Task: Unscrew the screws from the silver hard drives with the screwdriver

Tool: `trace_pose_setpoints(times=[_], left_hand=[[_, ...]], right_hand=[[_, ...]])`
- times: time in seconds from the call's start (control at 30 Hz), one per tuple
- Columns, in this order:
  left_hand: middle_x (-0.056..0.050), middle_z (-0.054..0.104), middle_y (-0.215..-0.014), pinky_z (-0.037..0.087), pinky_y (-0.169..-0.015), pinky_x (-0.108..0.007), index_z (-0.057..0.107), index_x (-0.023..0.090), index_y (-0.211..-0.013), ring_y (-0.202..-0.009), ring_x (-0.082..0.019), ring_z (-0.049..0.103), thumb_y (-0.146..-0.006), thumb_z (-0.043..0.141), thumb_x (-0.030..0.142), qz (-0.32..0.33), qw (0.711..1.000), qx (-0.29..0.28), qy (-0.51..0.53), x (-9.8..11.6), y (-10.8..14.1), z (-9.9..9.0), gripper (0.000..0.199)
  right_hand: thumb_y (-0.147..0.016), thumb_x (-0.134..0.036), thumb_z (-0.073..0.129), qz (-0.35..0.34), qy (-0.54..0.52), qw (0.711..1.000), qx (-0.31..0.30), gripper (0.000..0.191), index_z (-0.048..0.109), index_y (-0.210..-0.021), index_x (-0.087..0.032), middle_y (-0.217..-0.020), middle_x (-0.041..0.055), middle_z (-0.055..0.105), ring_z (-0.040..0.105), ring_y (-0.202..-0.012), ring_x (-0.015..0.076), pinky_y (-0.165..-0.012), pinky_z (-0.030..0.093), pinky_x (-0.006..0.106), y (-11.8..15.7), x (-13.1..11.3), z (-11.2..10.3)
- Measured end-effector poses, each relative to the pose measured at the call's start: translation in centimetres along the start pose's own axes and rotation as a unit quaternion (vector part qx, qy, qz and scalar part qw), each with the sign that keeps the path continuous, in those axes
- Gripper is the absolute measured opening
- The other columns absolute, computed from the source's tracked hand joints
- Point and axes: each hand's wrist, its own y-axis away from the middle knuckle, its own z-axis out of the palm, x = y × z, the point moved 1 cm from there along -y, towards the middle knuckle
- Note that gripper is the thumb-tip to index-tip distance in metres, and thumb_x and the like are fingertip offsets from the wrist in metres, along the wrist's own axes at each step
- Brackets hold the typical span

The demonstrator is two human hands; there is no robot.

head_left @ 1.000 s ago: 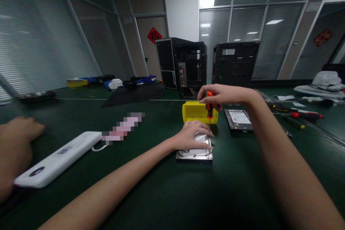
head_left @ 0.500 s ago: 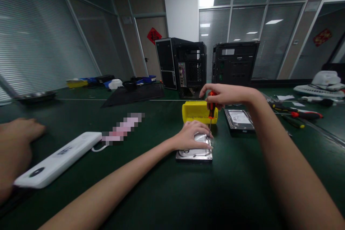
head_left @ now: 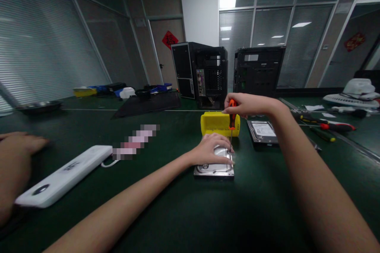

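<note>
A silver hard drive [head_left: 218, 171] lies flat on the dark green table [head_left: 166, 213], and my left hand [head_left: 209, 150] grips it from the left, thumb and fingers spread around its top. My right hand [head_left: 239, 104] is closed around the orange and black handle of a screwdriver [head_left: 232, 122]. The screwdriver stands upright, its tip down at the drive's upper right corner beside my left fingertips. Right behind the drive is a yellow bin [head_left: 218, 122]. A second hard drive [head_left: 263, 131] with a white label lies to the right, partly behind my right forearm.
Two black computer cases [head_left: 208, 75] [head_left: 258, 69] stand at the back. Pliers [head_left: 338, 127] and other tools lie right. On the left are a white power bank [head_left: 68, 174], a black mat [head_left: 148, 104] and another person's blurred hand [head_left: 25, 144].
My right hand has changed its grip on the screwdriver handle; its fingers are now drawn in closer around the top. The other person's hand at the left has shifted slightly.
</note>
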Motion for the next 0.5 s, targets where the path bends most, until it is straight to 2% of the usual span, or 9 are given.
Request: trace_pose_setpoints(times=[0.1,0.27,0.5], left_hand=[[0.0,0.059,-0.105,0.027,-0.092,-0.033,0.066,0.026,-0.094,-0.105,-0.021,0.048,-0.075,0.065,0.043,0.001,1.0,0.005,0.005,-0.1,0.0,0.0,0.026],[-0.002,0.061,-0.101,0.031,-0.091,-0.031,0.067,0.023,-0.092,-0.099,-0.017,0.052,-0.085,0.055,0.032,0.009,0.999,0.016,0.036,-0.3,-0.2,0.0,0.017],[-0.003,0.061,-0.089,0.039,-0.077,-0.026,0.068,0.018,-0.083,-0.084,-0.015,0.056,-0.081,0.06,0.032,0.01,0.997,0.041,0.061,-0.6,-1.1,0.4,0.017]], right_hand=[[-0.077,-0.026,0.052,-0.047,-0.017,0.998,-0.023,0.032,0.045,-0.107,-0.019,-0.092,0.0053,0.057,0.053,-0.065,0.0098,-0.051,0.044,0.019,0.4,-0.1,-0.3],[-0.076,-0.025,0.053,-0.096,0.016,0.995,-0.027,0.032,0.048,-0.106,-0.018,-0.101,0.0056,0.056,0.054,-0.084,0.0128,-0.067,0.045,0.02,0.8,-0.6,-0.6],[-0.077,-0.026,0.05,-0.071,-0.023,0.997,-0.028,0.027,0.05,-0.103,-0.017,-0.1,0.0069,0.059,0.056,-0.079,0.0128,-0.06,0.047,0.02,0.2,-0.5,-0.3]])
